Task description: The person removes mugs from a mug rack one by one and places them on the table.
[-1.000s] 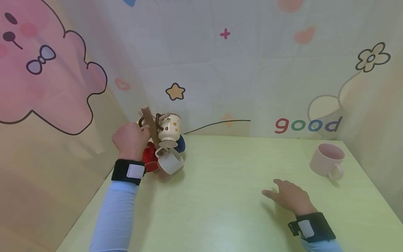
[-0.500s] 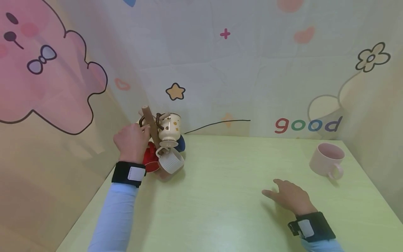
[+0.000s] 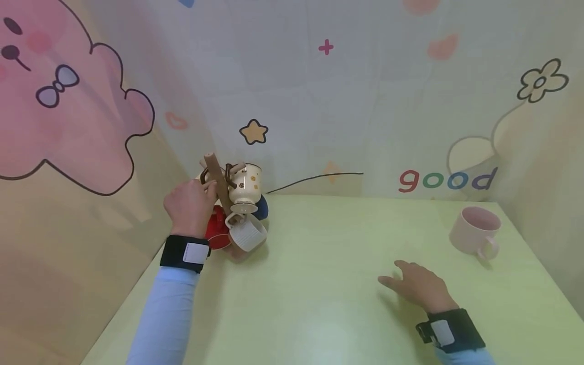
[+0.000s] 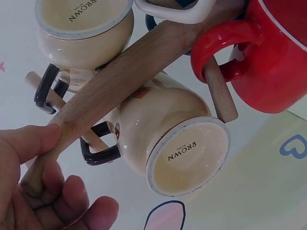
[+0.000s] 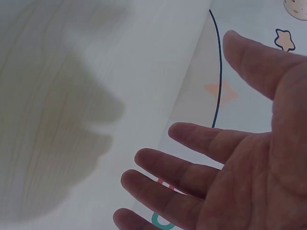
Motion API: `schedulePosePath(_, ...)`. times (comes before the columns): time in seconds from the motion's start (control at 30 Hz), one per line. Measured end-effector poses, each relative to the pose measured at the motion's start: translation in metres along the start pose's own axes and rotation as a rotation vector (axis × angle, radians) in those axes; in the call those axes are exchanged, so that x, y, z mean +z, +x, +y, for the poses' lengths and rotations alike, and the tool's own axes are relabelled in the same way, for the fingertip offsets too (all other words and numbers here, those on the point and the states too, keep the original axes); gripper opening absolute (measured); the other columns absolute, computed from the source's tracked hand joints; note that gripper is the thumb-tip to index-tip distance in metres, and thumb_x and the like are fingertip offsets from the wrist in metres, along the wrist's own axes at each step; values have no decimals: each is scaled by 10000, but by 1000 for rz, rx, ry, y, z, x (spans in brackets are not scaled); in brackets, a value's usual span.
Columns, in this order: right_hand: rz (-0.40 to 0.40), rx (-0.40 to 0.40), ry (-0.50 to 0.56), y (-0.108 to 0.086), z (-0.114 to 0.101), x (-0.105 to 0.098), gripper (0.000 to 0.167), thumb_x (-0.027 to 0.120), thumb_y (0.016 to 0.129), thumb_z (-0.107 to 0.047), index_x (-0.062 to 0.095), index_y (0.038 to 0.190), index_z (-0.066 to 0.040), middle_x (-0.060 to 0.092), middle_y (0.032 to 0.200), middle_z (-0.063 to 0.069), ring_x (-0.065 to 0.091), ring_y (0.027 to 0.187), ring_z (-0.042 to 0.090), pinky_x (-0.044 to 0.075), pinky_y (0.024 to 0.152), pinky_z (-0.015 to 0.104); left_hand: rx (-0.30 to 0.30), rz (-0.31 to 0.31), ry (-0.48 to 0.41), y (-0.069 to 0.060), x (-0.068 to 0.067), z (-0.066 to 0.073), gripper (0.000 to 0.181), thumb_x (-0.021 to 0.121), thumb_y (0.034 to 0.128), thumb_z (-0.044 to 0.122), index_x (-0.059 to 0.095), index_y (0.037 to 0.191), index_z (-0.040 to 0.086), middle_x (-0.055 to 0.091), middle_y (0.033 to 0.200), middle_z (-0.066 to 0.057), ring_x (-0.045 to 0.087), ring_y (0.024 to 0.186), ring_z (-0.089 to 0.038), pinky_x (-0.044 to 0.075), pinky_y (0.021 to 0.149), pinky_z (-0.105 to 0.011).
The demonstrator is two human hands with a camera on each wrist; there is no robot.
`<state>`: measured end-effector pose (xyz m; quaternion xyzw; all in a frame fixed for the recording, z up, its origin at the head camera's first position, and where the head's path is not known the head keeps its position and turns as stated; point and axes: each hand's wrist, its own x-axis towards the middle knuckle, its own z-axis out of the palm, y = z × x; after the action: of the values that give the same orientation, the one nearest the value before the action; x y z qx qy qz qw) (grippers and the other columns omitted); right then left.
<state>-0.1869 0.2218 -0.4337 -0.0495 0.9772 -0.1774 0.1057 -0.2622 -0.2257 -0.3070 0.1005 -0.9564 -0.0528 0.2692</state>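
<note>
My left hand [image 3: 189, 208] grips the upper end of a wooden mug tree [image 3: 218, 177]; in the left wrist view the thumb and curled fingers close round its post [image 4: 120, 86]. Mugs hang by their handles on its pegs. A spotted cream mug [image 3: 247, 185] with a brown handle hangs at the upper right, and a second cream mug [image 4: 168, 134] shows in the left wrist view. Lower down are a red mug [image 4: 273, 67], a ribbed white mug [image 3: 248, 234] and something blue [image 3: 262, 208], partly hidden. My right hand [image 3: 422, 288] holds nothing, fingers spread above the table.
A pale pink mug [image 3: 472, 230] stands upright at the table's right side, beyond my right hand. The light green table [image 3: 319, 253] meets a printed cloth backdrop [image 3: 296, 101] at the back, and cloth also hangs at both sides.
</note>
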Motion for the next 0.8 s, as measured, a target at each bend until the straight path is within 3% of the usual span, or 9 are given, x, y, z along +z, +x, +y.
schedulePosePath(0.23, 7, -1, -2, 0, 2, 2, 826, 567, 921, -595, 513, 1324, 123, 541, 1270, 374, 486, 1197, 549, 438, 887, 672, -9, -9, 5, 1, -2, 4, 617, 557, 989, 409, 528, 495, 42, 466, 469, -98, 506, 482, -291, 304, 414, -320)
schedulePosePath(0.63, -6, 1, -4, 3, -3, 2, 838, 565, 915, -611, 520, 1318, 123, 544, 1266, 373, 484, 1197, 553, 435, 894, 677, -14, -14, 39, 3, -1, 3, 621, 535, 989, 426, 532, 504, 38, 486, 474, -108, 571, 570, -349, 434, 548, -436)
schedulePosePath(0.8, -4, -4, 0, 3, -5, 3, 823, 574, 916, -596, 525, 1311, 125, 547, 1262, 372, 488, 1196, 547, 436, 897, 670, -7, 32, 78, 2, 5, 6, 596, 536, 985, 381, 521, 490, 49, 494, 465, -107, 559, 522, -337, 390, 478, -416)
